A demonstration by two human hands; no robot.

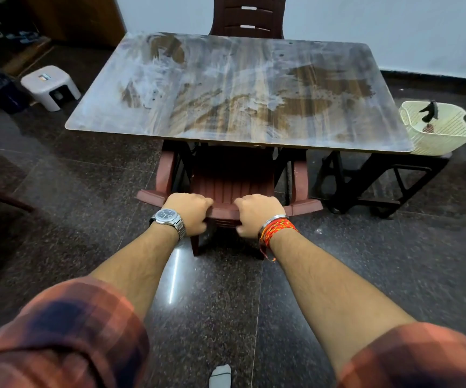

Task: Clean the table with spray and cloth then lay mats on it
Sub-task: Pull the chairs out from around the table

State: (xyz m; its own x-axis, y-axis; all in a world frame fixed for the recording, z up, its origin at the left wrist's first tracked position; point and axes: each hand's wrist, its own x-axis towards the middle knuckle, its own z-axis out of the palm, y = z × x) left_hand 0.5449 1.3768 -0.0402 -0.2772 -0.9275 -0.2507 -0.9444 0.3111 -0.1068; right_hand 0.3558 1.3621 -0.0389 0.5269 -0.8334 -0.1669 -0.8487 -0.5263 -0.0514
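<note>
Wood-grain surface (240, 91) stands ahead, streaked all over with whitish smears and bare of objects. Tucked under its near edge is a reddish-brown plastic chair (231, 177), blocking the way to it. The left hand (188, 212), a steel watch on its wrist, and the right hand (257, 214), with red threads on its wrist, each have their grip clamped on the chair's top rail. A second chair (248, 16) stands at the far side, a cream basket (440, 130) at the right end, and a white stool (50, 86) on the floor to the left.

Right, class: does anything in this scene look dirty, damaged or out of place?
The table is smeared with whitish streaks across most of its top, with brown wood showing only in patches. Nothing looks spilled or broken.
</note>
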